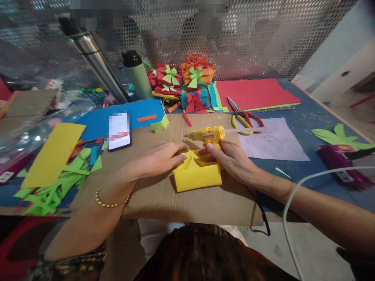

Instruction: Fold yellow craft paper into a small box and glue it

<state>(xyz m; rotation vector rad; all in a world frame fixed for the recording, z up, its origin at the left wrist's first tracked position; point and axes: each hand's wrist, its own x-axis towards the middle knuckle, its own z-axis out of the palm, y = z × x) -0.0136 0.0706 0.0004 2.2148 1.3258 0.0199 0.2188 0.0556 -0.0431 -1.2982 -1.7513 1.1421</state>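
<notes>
A folded yellow paper box [198,177] lies on a sheet of brown cardboard [152,201]. At its upper left edge, my left hand [159,158] pinches the paper between thumb and fingers. My right hand [234,160] is wrapped round the yellow glue gun [206,134], whose nozzle points left above the box. A clear glue stick sticks out of the gun's rear. Part of the box's right side is hidden behind my right hand.
Scissors [244,119] lie on pale purple paper [272,140] and red sheets [258,93]. A phone [119,130], green scraps [58,187] and yellow paper [54,154] are left. Small paper bags [193,99] and bottles [137,74] stand behind. A white cable [288,210] hangs right.
</notes>
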